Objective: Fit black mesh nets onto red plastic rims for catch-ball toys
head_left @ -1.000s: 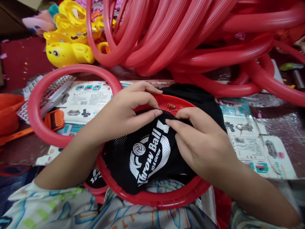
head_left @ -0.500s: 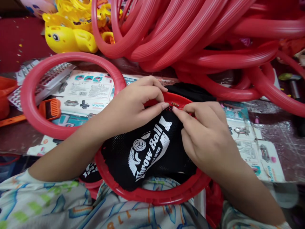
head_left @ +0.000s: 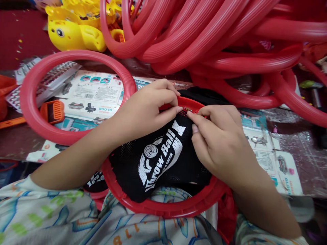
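Now, in the head view, both hands meet just right of the middle of the frame, at the far side of the red hoop [head_left: 163, 209]. The net [head_left: 186, 160] stretches across the hoop in the centre, its white print [head_left: 163, 154] face up. The left hand [head_left: 162, 102] pinches the net's edge between thumb and fingers; the right hand [head_left: 222, 136] is curled, index fingertip at the same edge — whether it grips anything there cannot be told. A glinting bit [head_left: 188, 109] by the fingertips is too small to make out.

Compared with a second ago, red shows more plainly through the mesh at the fingertips, and the right thumb has come into sight below the index finger. In my judgement, the net's edge now lies closer over the hoop — the work stays at one spot.

A loose ring [head_left: 28, 98] lies at left, piled rings [head_left: 178, 37] fill the upper right, and a yellow toy [head_left: 71, 35] sits upper left.
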Demonstrator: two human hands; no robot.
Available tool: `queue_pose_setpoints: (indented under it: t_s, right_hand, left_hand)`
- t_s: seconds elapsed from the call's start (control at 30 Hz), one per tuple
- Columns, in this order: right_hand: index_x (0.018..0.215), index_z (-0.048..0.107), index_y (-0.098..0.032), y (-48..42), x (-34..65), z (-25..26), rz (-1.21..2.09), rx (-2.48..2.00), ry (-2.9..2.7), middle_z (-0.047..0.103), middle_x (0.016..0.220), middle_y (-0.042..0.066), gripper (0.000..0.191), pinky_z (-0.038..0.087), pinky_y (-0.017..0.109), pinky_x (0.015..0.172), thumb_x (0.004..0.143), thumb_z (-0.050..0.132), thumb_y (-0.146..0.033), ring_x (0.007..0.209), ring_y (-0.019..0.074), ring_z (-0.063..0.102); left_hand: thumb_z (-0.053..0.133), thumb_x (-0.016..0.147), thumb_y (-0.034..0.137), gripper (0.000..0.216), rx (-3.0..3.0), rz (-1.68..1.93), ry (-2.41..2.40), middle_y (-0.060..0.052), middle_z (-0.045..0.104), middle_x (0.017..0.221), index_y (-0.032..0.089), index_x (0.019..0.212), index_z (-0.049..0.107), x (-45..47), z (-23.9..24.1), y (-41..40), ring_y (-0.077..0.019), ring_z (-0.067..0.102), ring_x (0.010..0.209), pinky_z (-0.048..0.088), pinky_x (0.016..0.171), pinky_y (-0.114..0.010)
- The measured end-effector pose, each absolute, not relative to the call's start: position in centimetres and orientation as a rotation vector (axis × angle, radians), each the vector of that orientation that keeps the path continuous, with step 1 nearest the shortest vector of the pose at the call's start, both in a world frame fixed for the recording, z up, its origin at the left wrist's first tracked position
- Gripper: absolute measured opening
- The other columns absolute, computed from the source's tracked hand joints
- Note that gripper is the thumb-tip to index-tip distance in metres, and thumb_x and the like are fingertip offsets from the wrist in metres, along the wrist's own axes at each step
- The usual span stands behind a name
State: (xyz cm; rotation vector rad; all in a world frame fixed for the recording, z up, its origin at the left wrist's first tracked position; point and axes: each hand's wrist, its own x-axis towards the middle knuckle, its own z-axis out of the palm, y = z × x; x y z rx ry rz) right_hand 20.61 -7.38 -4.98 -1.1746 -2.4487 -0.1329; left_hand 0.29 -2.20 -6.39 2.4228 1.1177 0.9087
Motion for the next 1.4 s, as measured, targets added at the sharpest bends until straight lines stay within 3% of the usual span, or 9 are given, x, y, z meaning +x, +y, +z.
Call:
queue_pose_setpoints:
  t_s: [0.13,0.33,0.5,0.63,0.9,1.4]
  right_hand:
    - [0.108,0.070,-0.007,-7.4,20.6,-5.0,-0.129,-1.229,-2.470,0.065,0.098,0.014,0.032,0.050,0.044,0.081,0.096,0.043,-0.018,0.091,0.0272,0.054]
    - [0.106,0.071,-0.003,-7.0,21.2,-4.7,-0.012,-1.141,-2.460,0.065,0.096,0.015,0.030,0.050,0.043,0.085,0.093,0.045,-0.013,0.090,0.0257,0.054]
    - [0.111,0.072,-0.014,-6.2,21.8,-4.3,0.356,-1.196,-2.431,0.068,0.095,0.009,0.031,0.051,0.039,0.083,0.094,0.047,-0.014,0.090,0.0220,0.059]
    - [0.105,0.074,-0.017,-6.1,21.8,-4.0,0.411,-1.273,-2.348,0.072,0.095,0.006,0.028,0.052,0.038,0.085,0.092,0.050,-0.013,0.092,0.0210,0.064]
    - [0.129,0.059,-0.020,-6.3,22.0,-4.5,0.615,-1.339,-2.041,0.068,0.085,0.000,0.045,0.056,0.033,0.078,0.085,0.055,-0.012,0.076,0.0157,0.066]
    - [0.121,0.061,-0.020,-5.5,21.7,-5.5,0.492,-1.373,-1.994,0.067,0.082,0.000,0.037,0.055,0.031,0.072,0.084,0.058,-0.015,0.074,0.0155,0.065]
  left_hand:
    - [0.058,0.087,0.019,0.015,2.372,0.955,1.160,-0.004,0.067,0.095,0.017,0.073,0.065,0.7,-6.5,-2.5,-0.0168,0.064,0.095,0.052,0.087,-0.030]
    - [0.057,0.086,0.021,0.016,2.341,0.939,1.173,-0.004,0.067,0.093,0.018,0.072,0.066,0.7,-6.1,-2.8,-0.0170,0.063,0.092,0.053,0.086,-0.031]
    - [0.058,0.086,0.022,0.016,2.334,0.933,1.141,-0.005,0.068,0.097,0.017,0.073,0.067,0.4,-6.1,-2.7,-0.0187,0.064,0.099,0.054,0.089,-0.031]
    - [0.059,0.085,0.020,0.015,2.352,0.904,1.128,-0.005,0.068,0.097,0.017,0.072,0.067,0.3,-6.1,-2.7,-0.0191,0.065,0.098,0.054,0.087,-0.031]
    - [0.059,0.085,0.021,0.015,2.351,0.899,1.144,-0.005,0.067,0.098,0.019,0.072,0.066,0.3,-6.0,-3.0,-0.0205,0.065,0.099,0.054,0.087,-0.032]
    - [0.057,0.086,0.024,0.015,2.335,0.868,1.163,-0.005,0.066,0.099,0.020,0.073,0.062,0.3,-6.0,-3.0,-0.0222,0.063,0.102,0.053,0.088,-0.035]
